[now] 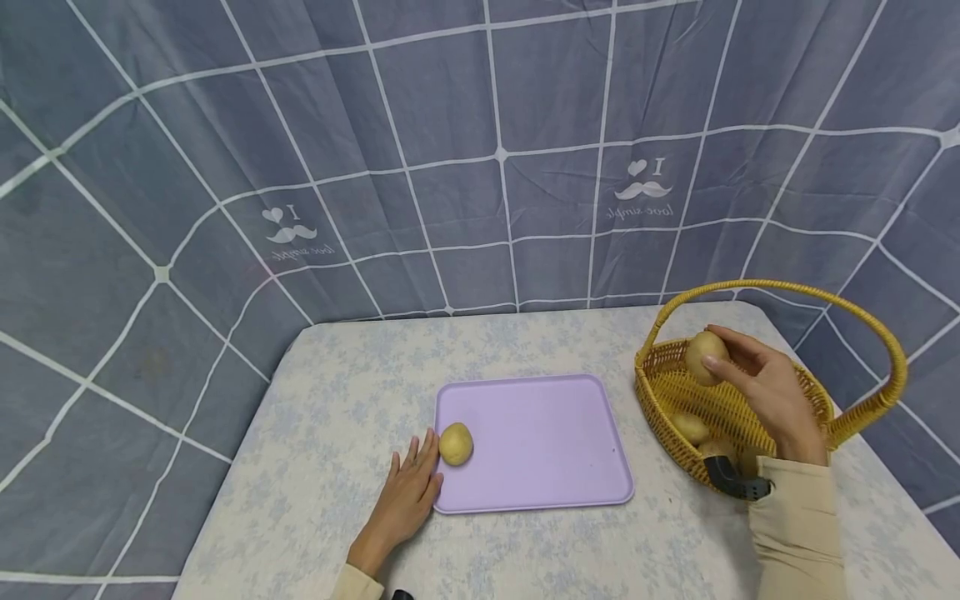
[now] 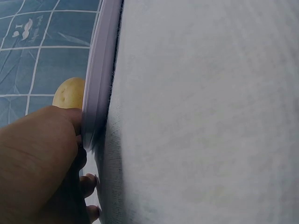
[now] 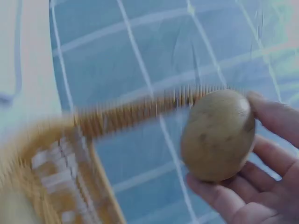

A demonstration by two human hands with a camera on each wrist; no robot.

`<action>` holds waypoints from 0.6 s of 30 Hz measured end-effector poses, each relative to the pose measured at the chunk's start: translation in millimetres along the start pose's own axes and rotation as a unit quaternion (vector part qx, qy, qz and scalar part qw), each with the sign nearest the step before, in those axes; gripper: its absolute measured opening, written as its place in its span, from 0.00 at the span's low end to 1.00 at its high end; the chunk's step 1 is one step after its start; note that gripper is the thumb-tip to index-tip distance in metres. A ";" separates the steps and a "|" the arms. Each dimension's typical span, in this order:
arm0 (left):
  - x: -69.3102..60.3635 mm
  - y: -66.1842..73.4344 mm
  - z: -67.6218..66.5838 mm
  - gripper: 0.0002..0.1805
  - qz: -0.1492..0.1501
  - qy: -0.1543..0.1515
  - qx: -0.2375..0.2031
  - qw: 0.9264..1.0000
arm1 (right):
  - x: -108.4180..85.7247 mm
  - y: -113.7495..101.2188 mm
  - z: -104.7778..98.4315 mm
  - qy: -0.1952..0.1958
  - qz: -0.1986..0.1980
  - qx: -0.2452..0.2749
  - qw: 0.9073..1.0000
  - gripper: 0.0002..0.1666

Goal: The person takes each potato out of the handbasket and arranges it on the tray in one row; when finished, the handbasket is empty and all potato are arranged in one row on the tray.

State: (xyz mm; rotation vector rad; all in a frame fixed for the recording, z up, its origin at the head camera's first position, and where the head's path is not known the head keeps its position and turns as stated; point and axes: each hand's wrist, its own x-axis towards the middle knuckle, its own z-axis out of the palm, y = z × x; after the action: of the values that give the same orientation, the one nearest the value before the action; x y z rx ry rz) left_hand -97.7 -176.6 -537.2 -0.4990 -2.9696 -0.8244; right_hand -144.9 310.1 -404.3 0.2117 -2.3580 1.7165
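My right hand [image 1: 776, 396] pinches a potato [image 1: 705, 357] between thumb and fingers, above the yellow wicker basket [image 1: 651, 407]. In the right wrist view that potato [image 3: 218, 135] sits at the fingertips, with a blurred basket handle behind it. Several more potatoes [image 1: 690, 427] lie in the bottom of the basket, partly hidden by its wall and my wrist. A light purple tray [image 1: 547, 442] lies mid-table, with one potato [image 1: 455, 445] near its left edge. Fingers fairly straight, my left hand [image 1: 405, 498] rests against the tray's left rim, beside that potato.
The basket's tall arched handle [image 1: 787, 287] rises over the right hand and forearm. A pale floral cloth covers the table [image 1: 337, 392]. Behind and to the left hangs a blue-grey checked curtain [image 1: 435, 208].
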 end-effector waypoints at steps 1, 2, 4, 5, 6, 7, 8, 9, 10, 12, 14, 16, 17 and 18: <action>-0.2 -0.3 0.1 0.31 -0.001 -0.002 0.000 1.000 | -0.7 -5.4 7.8 -0.003 -0.017 0.037 0.999 0.31; -0.5 -0.7 0.4 0.31 -0.003 -0.003 0.001 1.000 | -0.7 -10.3 16.4 -0.005 -0.032 0.073 0.997 0.30; -0.7 -1.4 1.0 0.31 -0.007 -0.005 0.002 1.000 | 0.2 -17.6 35.9 -0.017 -0.058 0.129 0.990 0.30; -0.8 -1.6 1.0 0.31 -0.010 -0.007 0.001 1.000 | 1.3 -19.9 46.8 -0.024 -0.067 0.145 0.987 0.29; -0.9 -1.6 0.9 0.31 -0.011 -0.007 0.000 1.000 | 2.9 -21.3 58.4 -0.031 -0.074 0.152 0.985 0.29; -0.9 -1.7 0.9 0.31 -0.012 -0.008 0.000 1.000 | 4.7 -21.5 70.4 -0.038 -0.080 0.155 0.984 0.29; -0.9 -1.9 1.1 0.31 -0.013 -0.007 0.000 1.000 | 6.5 -20.8 82.6 -0.047 -0.085 0.155 0.983 0.29; -0.7 -1.8 1.0 0.31 -0.013 -0.007 0.000 1.000 | 8.2 -19.0 95.2 -0.057 -0.089 0.153 0.983 0.28; -0.5 -1.8 0.9 0.31 -0.013 -0.008 -0.001 1.000 | 9.8 -16.4 107.8 -0.068 -0.091 0.150 0.982 0.28; 0.0 -1.6 0.8 0.31 -0.012 -0.008 0.001 1.000 | 12.0 -9.7 133.1 -0.092 -0.089 0.153 0.980 0.28; 0.4 -1.4 0.9 0.31 -0.009 -0.006 0.001 1.000 | 12.3 -1.6 157.1 -0.114 -0.083 0.146 0.979 0.29; 0.5 -0.7 0.6 0.31 -0.006 -0.004 0.000 1.000 | 11.5 6.9 179.6 -0.133 -0.073 0.142 0.978 0.29; 0.5 -0.5 0.6 0.31 -0.005 -0.003 0.001 1.000 | 10.5 10.8 190.0 -0.141 -0.065 0.137 0.978 0.29; 0.5 -0.3 0.6 0.31 -0.004 -0.002 0.001 1.000 | 9.3 14.3 199.7 -0.150 -0.057 0.133 0.978 0.29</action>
State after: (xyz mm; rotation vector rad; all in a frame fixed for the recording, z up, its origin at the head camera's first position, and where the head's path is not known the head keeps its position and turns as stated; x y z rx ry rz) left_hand -98.3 -176.4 -537.8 -0.4889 -2.9777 -0.8224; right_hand -175.2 124.7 -474.0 0.6814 -2.2438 2.0614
